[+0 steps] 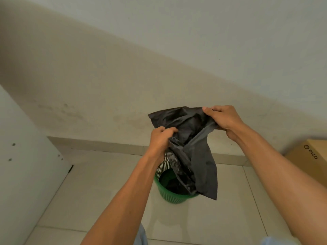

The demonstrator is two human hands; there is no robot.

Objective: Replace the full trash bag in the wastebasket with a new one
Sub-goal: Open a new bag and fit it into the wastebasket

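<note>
A black trash bag (196, 156) hangs in the air above a green mesh wastebasket (169, 196) standing on the tiled floor near the wall. My left hand (161, 138) grips the bag's near edge with curled fingers. My right hand (224, 119) pinches the far top edge, holding the mouth stretched between the two hands. The bag's lower end droops over the basket's rim and hides its right side. Something dark lies inside the basket; I cannot tell what it is.
A beige wall (106, 85) rises right behind the basket. A white panel (23, 156) stands at the left. A cardboard box (311, 156) marked PICO sits at the right edge. Pale floor tiles (88, 200) spread around the basket.
</note>
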